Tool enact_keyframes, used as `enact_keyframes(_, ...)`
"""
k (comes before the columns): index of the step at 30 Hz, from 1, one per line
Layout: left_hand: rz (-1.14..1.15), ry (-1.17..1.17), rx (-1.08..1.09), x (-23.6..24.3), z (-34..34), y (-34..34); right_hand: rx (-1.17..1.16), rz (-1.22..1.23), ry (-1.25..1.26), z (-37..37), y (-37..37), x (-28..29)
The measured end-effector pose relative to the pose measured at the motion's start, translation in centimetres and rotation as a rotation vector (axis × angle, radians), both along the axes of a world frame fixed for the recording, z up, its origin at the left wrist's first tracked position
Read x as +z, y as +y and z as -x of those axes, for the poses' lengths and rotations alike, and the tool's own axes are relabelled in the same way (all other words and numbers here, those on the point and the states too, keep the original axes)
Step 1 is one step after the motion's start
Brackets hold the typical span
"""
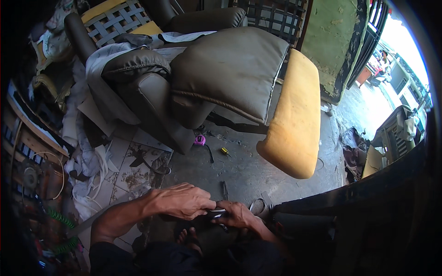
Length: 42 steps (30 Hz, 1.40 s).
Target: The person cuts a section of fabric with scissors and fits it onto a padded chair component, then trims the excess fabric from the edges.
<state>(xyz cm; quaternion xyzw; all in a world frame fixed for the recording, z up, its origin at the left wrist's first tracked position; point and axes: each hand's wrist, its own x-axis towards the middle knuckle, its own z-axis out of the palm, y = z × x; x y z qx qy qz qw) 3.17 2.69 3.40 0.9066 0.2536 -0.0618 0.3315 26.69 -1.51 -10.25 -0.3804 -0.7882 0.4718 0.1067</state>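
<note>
My left hand point(186, 201) and my right hand point(238, 215) meet low in the middle, both with fingers closed. Between them shows a small pale strip with a shiny bit below it, too small and dark to name. Beyond my hands stands a grey-brown recliner armchair point(230, 64) with a puffy seat cushion. Bare yellow foam point(299, 115) covers its raised footrest. On the floor by the chair lie a pink tape measure point(200, 140) and a small yellow-and-black tool point(224, 151).
Grey fabric point(110, 87) drapes over the chair's left side. White cloth scraps and cords point(90, 177) heap at the left, near a green coiled hose point(61, 217). A worn green panel point(334, 46) leans at the back right. A dark edge point(340, 191) runs along the lower right.
</note>
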Motion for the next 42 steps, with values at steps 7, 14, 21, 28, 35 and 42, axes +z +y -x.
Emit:
enact_keyframes(7, -0.046, -0.066, 0.090, 9.8, 3.9, 4.5, -0.102, 0.351, -0.008, -2.7, -0.2, 3.8)
enact_keyframes(14, -0.568, -0.151, -0.018, 20.1, -1.5, 10.6, -0.390, 0.389, 0.503, -7.4, 0.2, 12.5)
enact_keyframes(21, -1.415, -0.301, 0.154, 21.3, -19.9, 22.2, -0.867, 0.053, 0.926, -13.4, 7.8, 16.6)
enact_keyframes(28, -0.661, 0.488, -0.025, 10.8, -12.3, 18.2, -1.400, -0.754, 0.035, -15.8, 7.2, 13.6)
enact_keyframes(35, -0.803, -0.252, 0.333, 16.1, -5.7, 22.1, -1.090, -0.643, 0.259, -15.6, 9.2, 22.3)
enact_keyframes(42, -1.068, -0.682, 1.001, 29.0, 7.7, 30.4, -1.406, -1.307, 0.181, -15.0, 14.4, 33.7)
